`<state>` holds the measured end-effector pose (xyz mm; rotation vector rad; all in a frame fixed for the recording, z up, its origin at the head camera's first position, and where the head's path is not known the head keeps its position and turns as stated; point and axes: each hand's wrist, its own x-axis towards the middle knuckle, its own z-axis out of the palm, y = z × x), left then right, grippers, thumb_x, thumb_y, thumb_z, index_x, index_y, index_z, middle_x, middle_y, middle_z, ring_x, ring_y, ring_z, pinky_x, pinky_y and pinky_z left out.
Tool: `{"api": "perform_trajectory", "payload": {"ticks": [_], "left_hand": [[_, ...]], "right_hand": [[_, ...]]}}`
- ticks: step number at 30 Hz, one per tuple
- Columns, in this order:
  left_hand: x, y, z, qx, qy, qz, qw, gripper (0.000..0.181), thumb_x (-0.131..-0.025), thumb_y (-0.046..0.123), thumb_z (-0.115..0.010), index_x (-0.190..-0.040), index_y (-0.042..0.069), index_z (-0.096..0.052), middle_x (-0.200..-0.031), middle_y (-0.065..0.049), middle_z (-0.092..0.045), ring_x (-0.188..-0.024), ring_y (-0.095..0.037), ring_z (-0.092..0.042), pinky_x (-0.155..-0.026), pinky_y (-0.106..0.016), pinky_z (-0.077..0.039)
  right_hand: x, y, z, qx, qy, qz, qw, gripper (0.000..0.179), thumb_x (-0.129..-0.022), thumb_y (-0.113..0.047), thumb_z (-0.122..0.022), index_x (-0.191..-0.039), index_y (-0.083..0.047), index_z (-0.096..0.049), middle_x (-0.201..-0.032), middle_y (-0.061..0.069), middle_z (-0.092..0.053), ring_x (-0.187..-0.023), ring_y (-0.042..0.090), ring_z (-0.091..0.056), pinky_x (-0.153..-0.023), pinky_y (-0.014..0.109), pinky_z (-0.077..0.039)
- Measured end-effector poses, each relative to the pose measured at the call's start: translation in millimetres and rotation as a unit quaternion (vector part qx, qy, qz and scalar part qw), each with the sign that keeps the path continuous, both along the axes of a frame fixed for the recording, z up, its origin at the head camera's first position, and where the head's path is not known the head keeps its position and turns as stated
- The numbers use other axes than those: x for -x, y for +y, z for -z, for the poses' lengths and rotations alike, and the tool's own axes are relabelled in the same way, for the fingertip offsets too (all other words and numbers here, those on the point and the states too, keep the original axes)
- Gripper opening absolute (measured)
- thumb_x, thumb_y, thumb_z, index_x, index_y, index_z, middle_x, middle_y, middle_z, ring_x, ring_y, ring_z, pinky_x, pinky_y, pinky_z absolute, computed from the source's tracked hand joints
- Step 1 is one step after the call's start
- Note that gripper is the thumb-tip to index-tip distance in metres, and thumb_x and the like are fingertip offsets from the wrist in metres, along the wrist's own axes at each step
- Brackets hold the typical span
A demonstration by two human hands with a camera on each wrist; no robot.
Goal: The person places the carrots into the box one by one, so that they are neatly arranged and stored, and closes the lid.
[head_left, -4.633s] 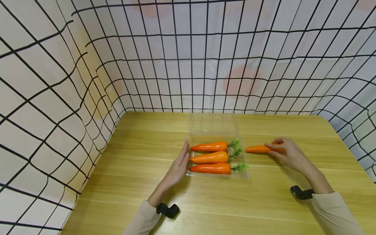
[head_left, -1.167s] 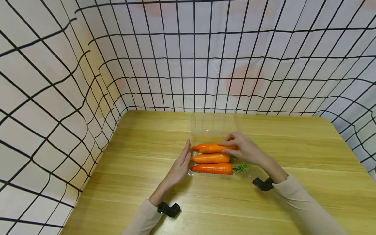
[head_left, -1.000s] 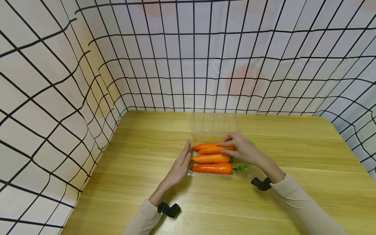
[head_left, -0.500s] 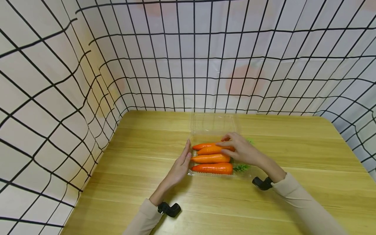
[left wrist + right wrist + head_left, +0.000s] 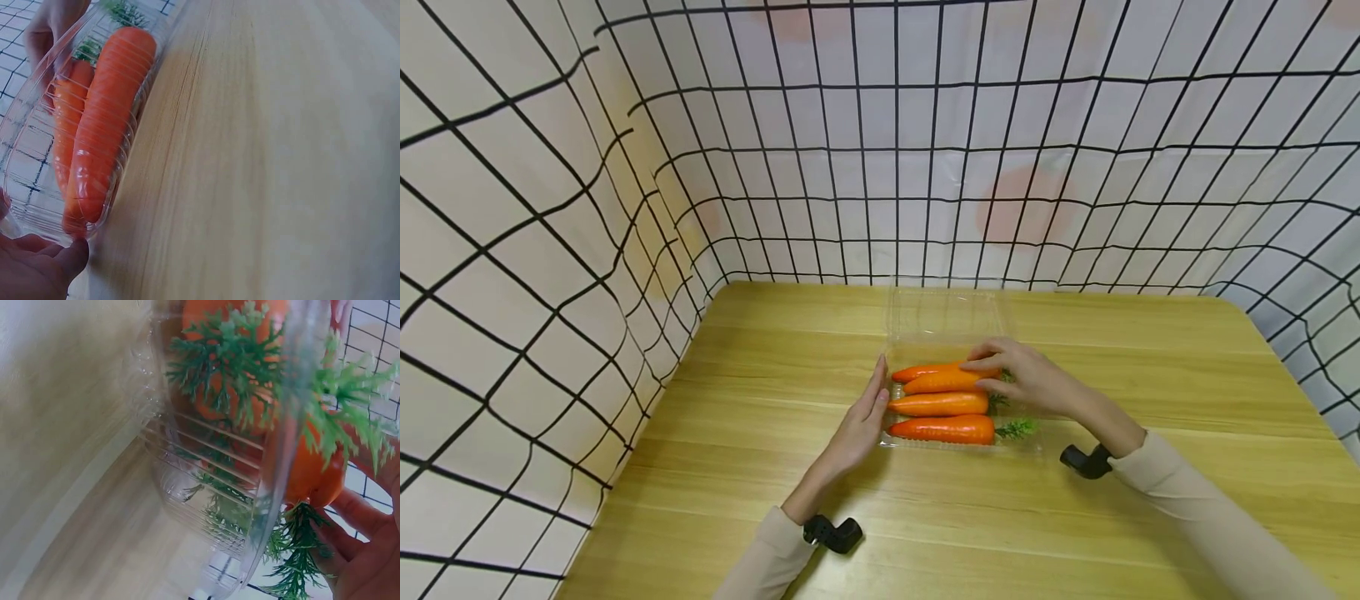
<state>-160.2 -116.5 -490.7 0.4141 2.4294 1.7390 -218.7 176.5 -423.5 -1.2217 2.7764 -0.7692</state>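
Note:
Several orange carrots with green tops lie side by side in a clear plastic clamshell box [image 5: 949, 310], its lid folded back. My left hand [image 5: 856, 427] rests along the box's left end, fingers straight, thumb against the wall. Over the box's right end, my right hand [image 5: 1032, 377] has its fingers loosely spread about the thick end of one carrot [image 5: 938, 382]. That carrot lies on or against the rearmost carrot [image 5: 916, 373]. Nearer are a middle carrot [image 5: 942, 405] and a front carrot [image 5: 946, 430]. The right wrist view shows fingers beside an orange carrot end [image 5: 319, 478] above the box rim.
The box stands on a wooden table [image 5: 760, 367]. Black wire mesh [image 5: 891, 200] backed by pale cloth encloses the back and both sides. Each wrist wears a small black camera, the left camera [image 5: 833, 534] and the right camera [image 5: 1086, 461].
My right hand has brought a carrot from the table at right into the box. Most recently the hand has shifted slightly right, its fingers loosening while the carrot stays. My left hand keeps its place.

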Motion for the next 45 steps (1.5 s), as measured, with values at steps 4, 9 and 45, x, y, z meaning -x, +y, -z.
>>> {"api": "perform_trajectory", "payload": {"ticks": [4, 9, 45], "left_hand": [[0.2, 0.0, -0.5, 0.000, 0.001, 0.002, 1.0000, 0.058, -0.115, 0.019, -0.028, -0.168, 0.017, -0.004, -0.175, -0.008, -0.010, -0.161, -0.029, -0.018, -0.131, -0.051, -0.017], [-0.7, 0.5, -2.0, 0.004, -0.003, 0.003, 1.0000, 0.058, -0.116, 0.020, -0.028, -0.168, 0.020, -0.004, -0.175, -0.006, -0.009, -0.161, -0.028, -0.017, -0.131, -0.049, -0.017], [-1.4, 2.2, 1.2, -0.011, 0.009, 0.008, 0.9999, 0.058, -0.115, 0.016, -0.028, -0.168, 0.018, -0.003, -0.174, -0.013, -0.012, -0.160, -0.031, -0.021, -0.130, -0.051, -0.019]], "right_hand": [[3.4, 0.2, -1.1, -0.009, -0.007, -0.009, 0.9999, 0.031, -0.097, -0.013, -0.073, -0.127, -0.006, -0.075, -0.125, 0.010, -0.068, -0.116, 0.030, -0.062, -0.093, 0.050, -0.056], [4.8, -0.6, 1.0, -0.009, -0.019, -0.013, 0.9997, 0.032, -0.098, -0.014, -0.071, -0.129, -0.008, -0.074, -0.124, 0.010, -0.068, -0.114, 0.029, -0.062, -0.091, 0.048, -0.056], [4.6, -13.5, 16.2, 0.048, -0.046, -0.022, 0.9976, 0.034, -0.100, -0.017, -0.069, -0.133, -0.009, -0.072, -0.119, 0.009, -0.069, -0.100, 0.018, -0.061, -0.080, 0.036, -0.054]]}}
